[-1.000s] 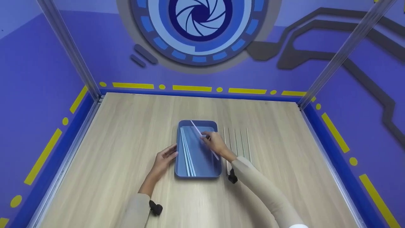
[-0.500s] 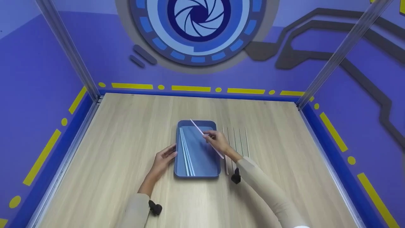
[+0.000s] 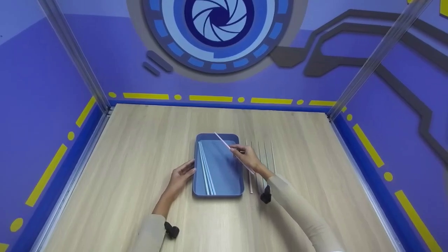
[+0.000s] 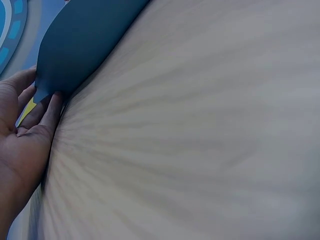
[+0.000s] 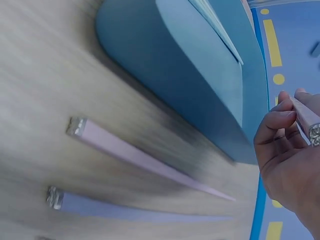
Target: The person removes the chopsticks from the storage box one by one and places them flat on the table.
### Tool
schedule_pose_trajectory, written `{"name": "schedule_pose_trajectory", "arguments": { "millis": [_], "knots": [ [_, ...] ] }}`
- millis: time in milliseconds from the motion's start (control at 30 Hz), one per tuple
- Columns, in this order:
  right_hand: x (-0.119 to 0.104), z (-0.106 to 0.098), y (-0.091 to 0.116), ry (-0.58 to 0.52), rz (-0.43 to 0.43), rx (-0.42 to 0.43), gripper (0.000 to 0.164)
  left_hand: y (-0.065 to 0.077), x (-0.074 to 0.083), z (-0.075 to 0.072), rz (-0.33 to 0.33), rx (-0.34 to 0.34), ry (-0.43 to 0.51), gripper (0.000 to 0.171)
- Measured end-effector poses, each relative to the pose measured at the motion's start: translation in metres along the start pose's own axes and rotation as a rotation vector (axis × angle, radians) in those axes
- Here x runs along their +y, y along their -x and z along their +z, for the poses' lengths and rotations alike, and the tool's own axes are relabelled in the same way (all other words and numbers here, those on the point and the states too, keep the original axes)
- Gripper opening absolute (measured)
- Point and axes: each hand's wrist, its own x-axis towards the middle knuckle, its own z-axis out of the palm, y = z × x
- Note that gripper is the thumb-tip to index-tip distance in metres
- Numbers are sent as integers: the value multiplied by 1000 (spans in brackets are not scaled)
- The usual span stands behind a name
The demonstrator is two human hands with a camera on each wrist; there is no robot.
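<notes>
My right hand [image 3: 247, 158] pinches a pink chopstick [image 3: 223, 140] with a silvery end, slanted over the right side of a blue-grey tray [image 3: 224, 195]. Several light blue chopsticks [image 3: 211, 182] lie along the tray's left side. Against the tray's outer left wall rest the fingertips of my left hand [image 3: 180, 177], fingers mostly straight; in the left wrist view they touch it near its bottom edge. On the table right of the tray, a second pink chopstick [image 5: 145, 157] lies beside a lavender chopstick [image 5: 140, 210]. My right forearm partly covers this row.
Further thin chopsticks [image 3: 272, 154] stand in the same row, roughly parallel, to the right. The pale wooden table [image 3: 150, 140] is bounded by blue-purple panels [image 3: 45, 87] and metal posts [image 3: 71, 45] at the back and sides.
My right hand has drifted to the right with the pink chopstick, from over the tray's middle to its right rim. My left hand stays at the tray wall.
</notes>
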Motion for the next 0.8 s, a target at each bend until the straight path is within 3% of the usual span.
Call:
{"name": "schedule_pose_trajectory", "arguments": {
  "millis": [300,567,800],
  "knots": [
    [0,-15,2,-15,143,68,31,-2,2,1,13,-17,28,56],
    [6,-27,11,-33,182,122,31,1,2,1,-7,-11,-8,54],
    [15,-39,16,-84,217,225,28,2,2,1,2,-1,-21,54]
  ]
}}
